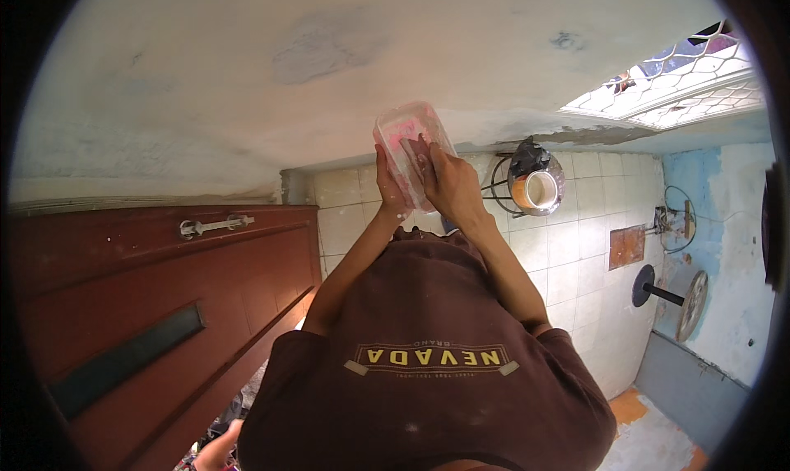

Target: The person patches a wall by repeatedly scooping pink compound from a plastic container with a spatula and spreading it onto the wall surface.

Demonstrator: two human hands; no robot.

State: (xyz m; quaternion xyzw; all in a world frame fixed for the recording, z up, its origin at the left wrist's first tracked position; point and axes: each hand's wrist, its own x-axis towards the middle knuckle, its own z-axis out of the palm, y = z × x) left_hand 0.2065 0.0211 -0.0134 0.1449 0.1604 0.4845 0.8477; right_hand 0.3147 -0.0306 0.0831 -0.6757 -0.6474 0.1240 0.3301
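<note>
My left hand point(393, 183) grips a clear plastic tub point(385, 134) by its near left side. The tub is tilted in front of my chest, close to the wall, with pink and white paste smeared inside. My right hand point(457, 190) is closed on a flat, dark putty scraper point(421, 154), whose blade lies within the tub. My fingers cover its handle end.
A patched wall point(329, 55) rises ahead. At left stands a red-brown door point(156, 282) with a bolt point(216, 226). A stool at right bears a white-rimmed bucket point(540, 190) and a black bag point(530, 157). Another person's hand point(220, 448) shows at lower left.
</note>
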